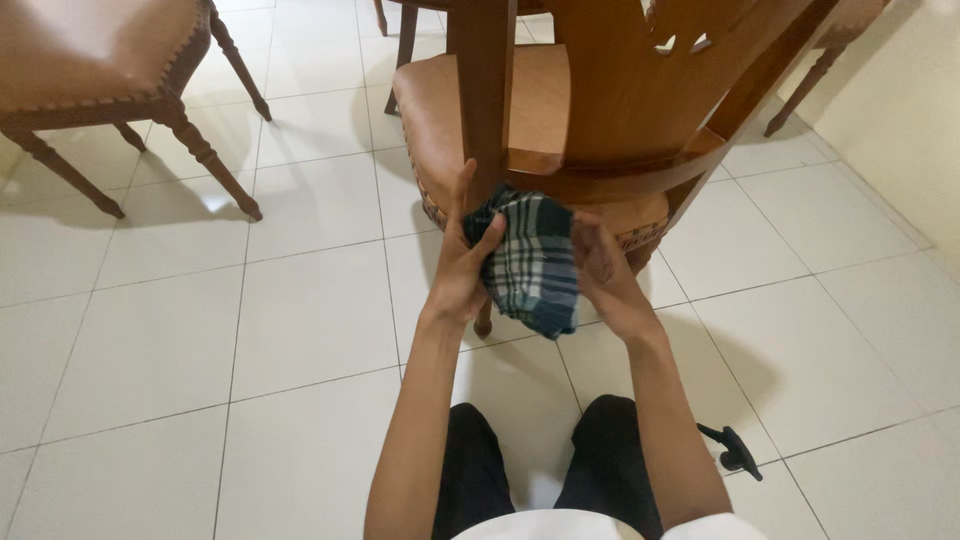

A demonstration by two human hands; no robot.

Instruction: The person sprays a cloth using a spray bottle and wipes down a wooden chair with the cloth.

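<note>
Both hands hold a cloth at a chair's back.
Left hand [462, 268] and right hand [603, 268] grip the green-checked fabric cloth [530, 262] against the brown wooden chair [600, 110]; wiping looks mid-way.

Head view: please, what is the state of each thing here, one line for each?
Checked cloth: bunched, held between both hands against the chair's back.
Left hand: gripping the cloth, fingers up along the chair's post.
Right hand: closed on the cloth's right edge.
Wooden chair: upright on the tiled floor, seat empty.
Second chair: upright, at upper left.
Small black object: lying on the floor.
</note>
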